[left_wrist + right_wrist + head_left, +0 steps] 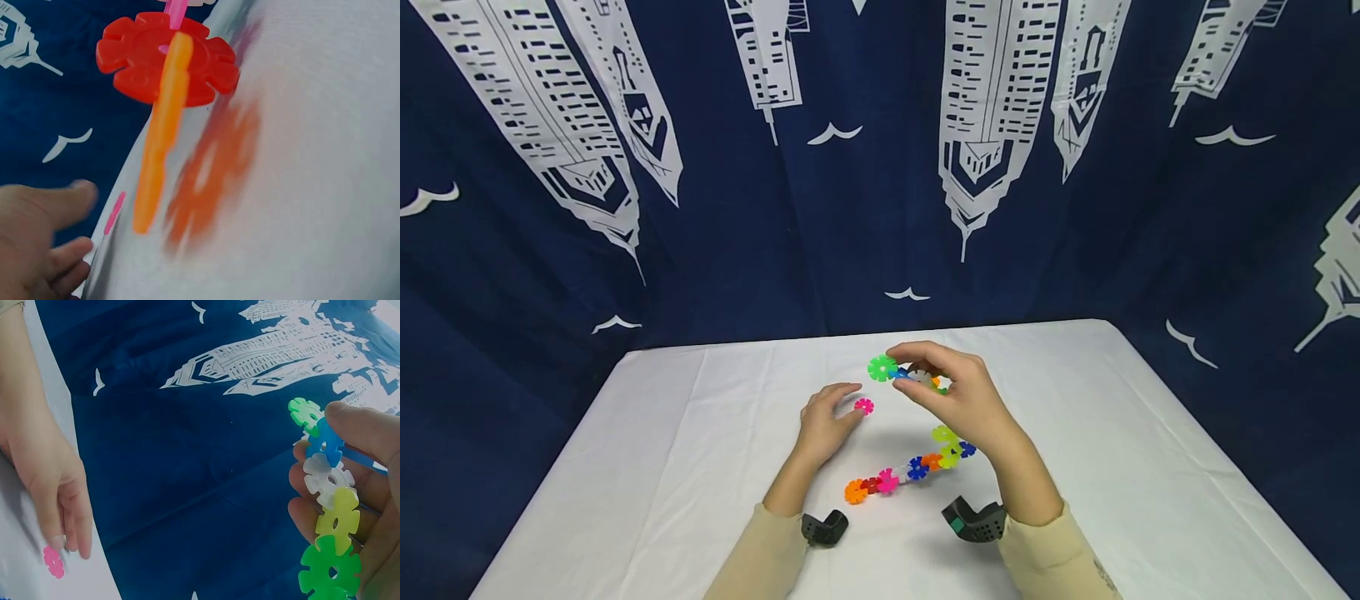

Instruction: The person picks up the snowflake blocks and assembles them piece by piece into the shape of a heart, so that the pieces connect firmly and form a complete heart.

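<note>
My right hand is raised above the table and pinches a chain of interlocking snowflake discs between thumb and fingers. In the right wrist view the grip falls near a blue disc, with a light green disc at the tip. White, yellow and green discs run down along the palm. My left hand is low over the table, thumb and fingers apart. Close by its fingertips is a single pink snowflake disc, which the left wrist view shows edge-on beside the fingers.
A second chain of snowflake discs lies on the white table between the forearms. Its orange end disc and red disc show near the left wrist. A navy curtain with white buildings hangs behind the table.
</note>
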Demonstrator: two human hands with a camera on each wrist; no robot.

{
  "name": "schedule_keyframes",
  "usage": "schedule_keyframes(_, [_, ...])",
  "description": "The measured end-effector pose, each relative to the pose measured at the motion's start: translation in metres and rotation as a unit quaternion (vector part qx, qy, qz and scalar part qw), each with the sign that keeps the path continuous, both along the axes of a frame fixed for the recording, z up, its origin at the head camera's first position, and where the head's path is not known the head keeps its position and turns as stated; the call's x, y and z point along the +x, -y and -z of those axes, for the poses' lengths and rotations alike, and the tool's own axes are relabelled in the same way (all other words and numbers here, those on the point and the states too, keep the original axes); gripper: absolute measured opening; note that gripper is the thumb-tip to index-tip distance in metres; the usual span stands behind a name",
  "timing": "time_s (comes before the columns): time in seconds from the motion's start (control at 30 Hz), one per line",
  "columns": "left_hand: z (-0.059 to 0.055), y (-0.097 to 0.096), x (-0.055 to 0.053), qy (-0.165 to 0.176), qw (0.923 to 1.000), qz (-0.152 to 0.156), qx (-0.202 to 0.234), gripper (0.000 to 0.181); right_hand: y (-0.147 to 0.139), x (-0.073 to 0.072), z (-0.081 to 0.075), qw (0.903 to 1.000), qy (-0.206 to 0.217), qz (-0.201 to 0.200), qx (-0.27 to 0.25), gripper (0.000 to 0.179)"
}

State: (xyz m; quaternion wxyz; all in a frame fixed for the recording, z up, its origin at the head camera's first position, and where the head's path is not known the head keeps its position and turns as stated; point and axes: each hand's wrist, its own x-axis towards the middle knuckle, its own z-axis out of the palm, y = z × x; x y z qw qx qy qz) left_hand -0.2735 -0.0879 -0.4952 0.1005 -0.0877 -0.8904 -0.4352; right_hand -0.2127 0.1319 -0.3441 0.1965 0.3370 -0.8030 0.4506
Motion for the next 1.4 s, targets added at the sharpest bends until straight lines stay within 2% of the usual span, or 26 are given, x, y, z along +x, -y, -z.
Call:
schedule_keyframes(0.13, [0.0026, -0.0005, -0.0006, -0.005, 0.9943, -0.011, -0.106, 0.049, 0.0015, -0.0004, -0.0005, 1.0, 0.003, -0.003, 0.001, 0.033])
schedule_keyframes(0.2, [0.0029, -0.0005, 0.0, -0.009, 0.9907, -0.015, -0.135, 0.049, 0.002, -0.0005, -0.0002, 1.0, 0.005, -0.002, 0.002, 0.033])
schedule_keyframes(0.27, [0.0023, -0.0003, 0.0012, -0.01, 0.9899, -0.019, -0.14, 0.044, 0.0025, -0.0006, 0.0, 1.0, 0.005, -0.002, 0.004, 0.033])
schedule_keyframes(0.47, [0.0019, 0.0002, 0.0021, -0.022, 0.992, -0.024, -0.122, 0.025, 0.0023, -0.0012, 0.0008, 0.9999, 0.009, 0.0, 0.009, 0.033])
schedule_keyframes(0.7, [0.0019, 0.0, 0.0016, -0.024, 0.994, -0.05, -0.094, 0.037, 0.0018, -0.0013, 0.0002, 0.9999, 0.006, 0.003, 0.013, 0.033])
schedule_keyframes(0.87, [0.0001, 0.0004, 0.0024, -0.026, 0.995, -0.062, -0.074, 0.027, 0.0015, -0.0009, 0.0007, 0.9998, 0.013, -0.001, 0.013, 0.033])
schedule_keyframes(1.0, [-0.0003, 0.0002, 0.0032, -0.021, 0.9956, -0.064, -0.066, 0.021, 0.0016, -0.0005, 0.0016, 0.9997, 0.018, -0.002, 0.015, 0.033])
schedule_keyframes(1.23, [-0.0018, 0.0, 0.0049, -0.012, 0.9959, -0.057, -0.069, 0.026, 0.0011, 0.0002, 0.0013, 0.9996, 0.018, 0.004, 0.019, 0.033])
schedule_keyframes(1.4, [-0.0015, 0.0035, 0.0036, -0.013, 0.998, -0.049, -0.038, 0.023, 0.0011, -0.0004, 0.0009, 0.9998, 0.009, 0.003, 0.019, 0.033])
